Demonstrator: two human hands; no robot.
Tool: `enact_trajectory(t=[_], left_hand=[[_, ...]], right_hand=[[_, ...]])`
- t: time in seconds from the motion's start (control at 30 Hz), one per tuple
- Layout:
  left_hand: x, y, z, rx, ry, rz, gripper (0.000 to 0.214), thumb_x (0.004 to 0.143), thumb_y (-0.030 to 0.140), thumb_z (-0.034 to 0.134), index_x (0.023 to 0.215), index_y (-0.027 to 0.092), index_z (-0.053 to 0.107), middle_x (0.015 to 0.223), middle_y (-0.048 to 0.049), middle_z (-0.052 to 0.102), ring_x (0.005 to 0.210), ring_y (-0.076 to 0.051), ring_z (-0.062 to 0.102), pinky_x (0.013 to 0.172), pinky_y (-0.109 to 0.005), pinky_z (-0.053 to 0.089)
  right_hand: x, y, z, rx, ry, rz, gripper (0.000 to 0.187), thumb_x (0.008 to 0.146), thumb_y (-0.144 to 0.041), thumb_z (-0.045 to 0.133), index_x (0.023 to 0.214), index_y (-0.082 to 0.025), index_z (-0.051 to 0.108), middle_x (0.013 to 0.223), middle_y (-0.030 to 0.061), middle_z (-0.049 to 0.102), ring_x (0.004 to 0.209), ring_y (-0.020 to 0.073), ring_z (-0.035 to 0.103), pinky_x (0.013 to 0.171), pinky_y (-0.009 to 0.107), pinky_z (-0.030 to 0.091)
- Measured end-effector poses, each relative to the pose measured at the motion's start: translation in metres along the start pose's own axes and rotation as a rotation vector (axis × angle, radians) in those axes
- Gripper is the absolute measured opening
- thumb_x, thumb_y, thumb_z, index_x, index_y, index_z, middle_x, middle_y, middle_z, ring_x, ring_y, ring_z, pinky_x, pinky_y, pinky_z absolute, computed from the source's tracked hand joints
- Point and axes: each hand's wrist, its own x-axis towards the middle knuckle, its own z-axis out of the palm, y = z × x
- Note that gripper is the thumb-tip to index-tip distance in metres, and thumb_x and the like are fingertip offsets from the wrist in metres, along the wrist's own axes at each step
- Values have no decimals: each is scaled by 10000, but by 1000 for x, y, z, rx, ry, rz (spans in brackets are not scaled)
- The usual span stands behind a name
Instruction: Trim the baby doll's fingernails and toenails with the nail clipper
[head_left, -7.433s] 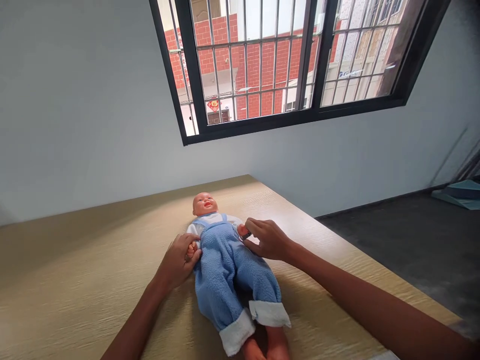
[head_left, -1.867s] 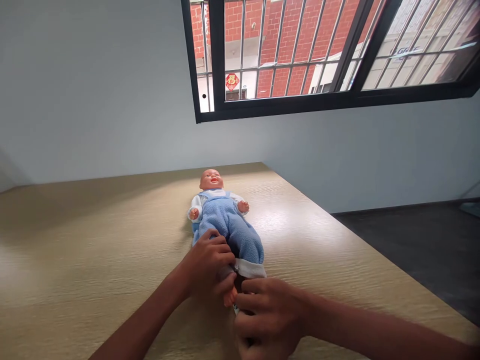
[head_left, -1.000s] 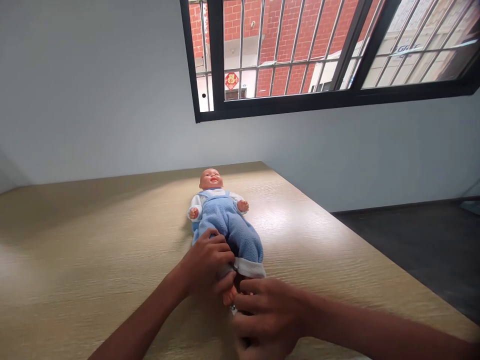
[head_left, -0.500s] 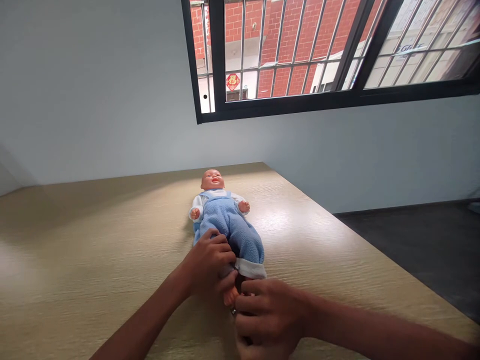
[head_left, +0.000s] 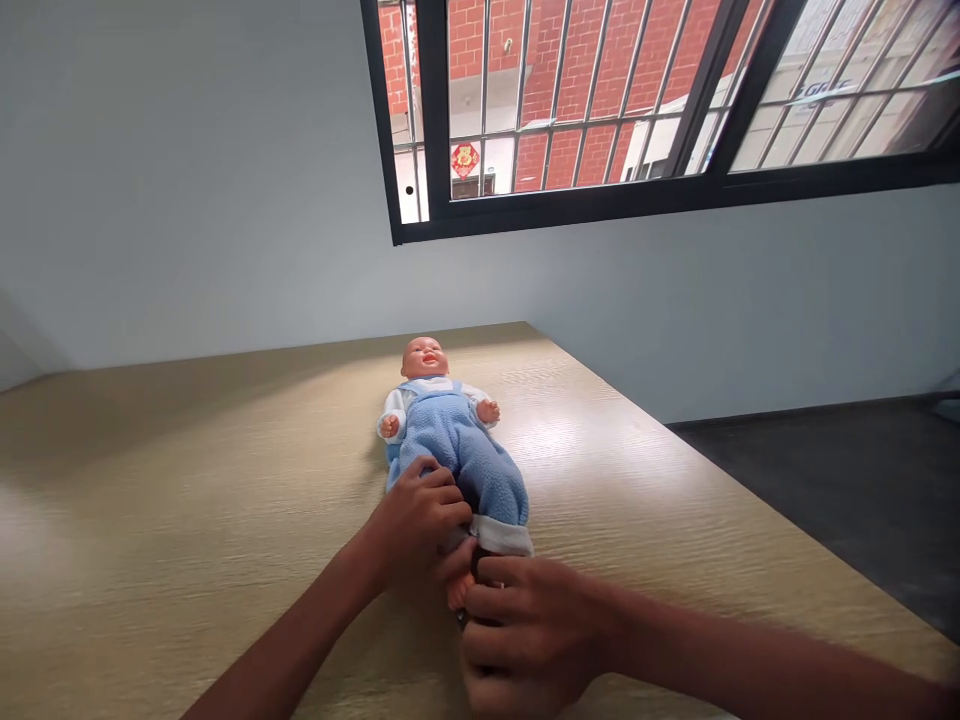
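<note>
A person's left hand [head_left: 420, 525] and right hand [head_left: 532, 630] appear bare over the desk [head_left: 187, 450], their fingers slim. The left forearm [head_left: 300, 625], long and slender, shows as uncovered skin from a narrow wrist toward the near side of the desk. The right forearm [head_left: 720, 635], also bare and slim, reaches toward the desk's right edge, its outline slightly blurred. Rounded knuckles mark the right hand; fingernails are too small and shadowed to make out.
</note>
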Motion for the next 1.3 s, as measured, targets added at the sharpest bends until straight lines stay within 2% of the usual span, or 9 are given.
enact_trajectory(t=[0.13, 0.43, 0.63, 0.8, 0.93, 1.1, 1.17, 1.23, 1.3], left_hand=[[1, 0, 0, -12, 1, -1, 136, 824, 263, 626, 714, 183, 617, 715, 3, 648, 802, -176, 570, 924, -394, 354], [0, 0, -1, -10, -17, -11, 129, 823, 257, 627, 716, 186, 618, 731, -3, 661, 813, -180, 577, 942, -398, 351], [1, 0, 0, -14, -9, -5, 120, 819, 257, 628, 725, 183, 622, 725, 0, 656, 798, -177, 574, 909, -394, 359], [1, 0, 0, -19, -7, -8, 139, 828, 264, 617, 715, 183, 615, 711, 4, 647, 790, -173, 569, 908, -394, 358], [1, 1, 0, -24, -5, -11, 145, 836, 263, 604, 714, 185, 613, 718, 4, 651, 793, -173, 570, 907, -397, 360], [1, 1, -1, -15, -12, -6, 147, 839, 266, 599, 714, 190, 612, 716, 0, 651, 783, -176, 567, 892, -401, 365], [2, 0, 0, 6, -17, -1, 156, 840, 267, 600, 704, 189, 606, 711, -1, 647, 774, -175, 562, 885, -401, 368], [2, 0, 1, 39, -18, -3, 184, 843, 271, 600, 681, 186, 589, 695, 0, 639, 758, -172, 553, 871, -397, 374], [4, 0, 2, 64, -11, -17, 209, 833, 278, 612, 652, 183, 568, 666, 2, 626, 740, -172, 544, 851, -393, 385]], right_hand=[[3, 1, -3, 1, 17, -60, 215, 753, -136, 572, 637, -211, 407, 621, -40, 454, 647, 155, 460, 571, 316, 309], [3, 2, -1, 2, 110, -15, 171, 738, -184, 589, 650, -214, 445, 634, -37, 478, 632, 138, 432, 568, 286, 332], [0, 2, -1, 8, 33, -45, 178, 724, -150, 620, 676, -212, 460, 659, -37, 501, 660, 142, 459, 592, 293, 339], [1, -1, 0, -1, 46, 52, 176, 789, -166, 589, 660, -207, 477, 681, -21, 536, 641, 129, 431, 608, 277, 362], [2, -2, 1, 28, 34, 42, 187, 811, -172, 576, 653, -206, 482, 656, -25, 524, 638, 132, 445, 615, 278, 374], [1, 3, -1, 86, -18, 63, 204, 896, -220, 553, 697, -193, 521, 762, 7, 604, 680, 122, 504, 666, 276, 412], [0, 8, -1, 100, 64, 2, 200, 886, -217, 593, 702, -188, 521, 718, -8, 583, 695, 117, 536, 629, 275, 386], [-1, 13, -1, 103, 239, -37, 240, 882, -265, 617, 688, -183, 501, 662, -16, 553, 633, 116, 524, 570, 283, 347], [-3, 17, -2, 101, 422, 2, 292, 906, -365, 589, 700, -183, 491, 635, -13, 551, 540, 111, 465, 533, 288, 326]])
